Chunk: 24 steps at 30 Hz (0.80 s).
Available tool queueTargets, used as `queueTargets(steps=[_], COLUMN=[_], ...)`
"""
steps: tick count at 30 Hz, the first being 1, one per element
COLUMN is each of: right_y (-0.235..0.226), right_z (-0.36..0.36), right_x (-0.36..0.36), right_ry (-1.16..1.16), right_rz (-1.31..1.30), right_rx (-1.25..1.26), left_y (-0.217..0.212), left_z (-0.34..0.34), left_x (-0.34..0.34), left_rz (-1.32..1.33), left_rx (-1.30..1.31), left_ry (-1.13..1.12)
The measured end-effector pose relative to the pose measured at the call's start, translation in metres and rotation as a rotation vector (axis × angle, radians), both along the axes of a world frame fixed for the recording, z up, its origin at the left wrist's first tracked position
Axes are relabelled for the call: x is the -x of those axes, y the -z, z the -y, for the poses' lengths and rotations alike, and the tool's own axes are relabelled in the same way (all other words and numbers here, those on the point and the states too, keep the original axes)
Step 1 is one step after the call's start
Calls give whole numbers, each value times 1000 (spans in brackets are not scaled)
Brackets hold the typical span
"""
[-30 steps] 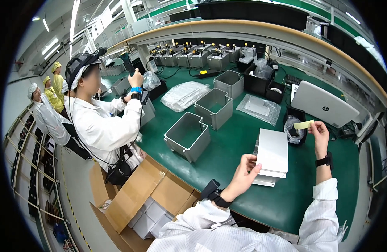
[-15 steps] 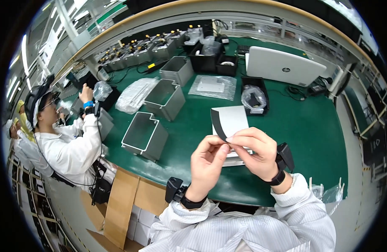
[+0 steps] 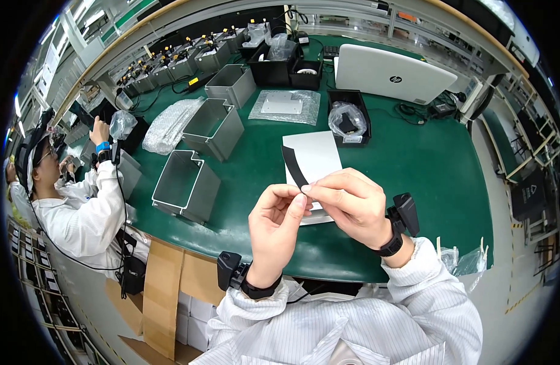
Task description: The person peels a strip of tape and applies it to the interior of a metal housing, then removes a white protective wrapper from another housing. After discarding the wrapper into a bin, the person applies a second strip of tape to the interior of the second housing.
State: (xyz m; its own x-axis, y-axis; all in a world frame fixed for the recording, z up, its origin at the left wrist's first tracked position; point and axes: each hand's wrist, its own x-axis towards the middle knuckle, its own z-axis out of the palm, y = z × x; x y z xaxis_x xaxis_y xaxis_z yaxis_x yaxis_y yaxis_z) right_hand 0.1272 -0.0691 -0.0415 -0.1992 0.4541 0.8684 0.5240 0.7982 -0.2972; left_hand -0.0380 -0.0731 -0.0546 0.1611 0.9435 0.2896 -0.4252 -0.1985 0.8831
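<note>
A curved black strip [image 3: 294, 166] stands up from between my fingertips, its lower end pinched. My left hand [image 3: 276, 220] is closed, thumb and index finger meeting at that lower end. From the other side, my right hand [image 3: 350, 199] pinches the same end with thumb and fingers. Behind the strip lies a white sheet [image 3: 316, 154] on the green table, its near part hidden by my hands. To the left stands an open grey metal box [image 3: 186, 186], with a second grey box [image 3: 213, 129] beyond it.
A black bin [image 3: 349, 118] with a bagged part sits past the sheet. Bubble wrap [image 3: 284, 107] lies beside it, and a white laptop [image 3: 394, 74] stands at the back right. At the left, a co-worker [image 3: 79, 204] in white works. Cardboard [image 3: 163, 298] stands below the table's front edge.
The view has shifted, so the table's things sit further left and higher. Both hands keep their pinch on the black strip, with little change in pose.
</note>
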Motion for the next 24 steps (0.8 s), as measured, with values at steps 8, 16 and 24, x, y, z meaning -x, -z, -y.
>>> queueTargets(steps=[8,16,24], right_y=[3,4,2], right_z=[-4,-6,-6], right_x=[-2,-3,-4], right_ry=[4,7,29], right_rz=[51,133,243], right_rx=[-67,-107,-181], left_y=[3,4,4], left_z=[-5,-6,-7], left_x=[9,13,18], left_rz=[45,30,-20], left_rx=[48,78,79], left_ry=[91,97,101])
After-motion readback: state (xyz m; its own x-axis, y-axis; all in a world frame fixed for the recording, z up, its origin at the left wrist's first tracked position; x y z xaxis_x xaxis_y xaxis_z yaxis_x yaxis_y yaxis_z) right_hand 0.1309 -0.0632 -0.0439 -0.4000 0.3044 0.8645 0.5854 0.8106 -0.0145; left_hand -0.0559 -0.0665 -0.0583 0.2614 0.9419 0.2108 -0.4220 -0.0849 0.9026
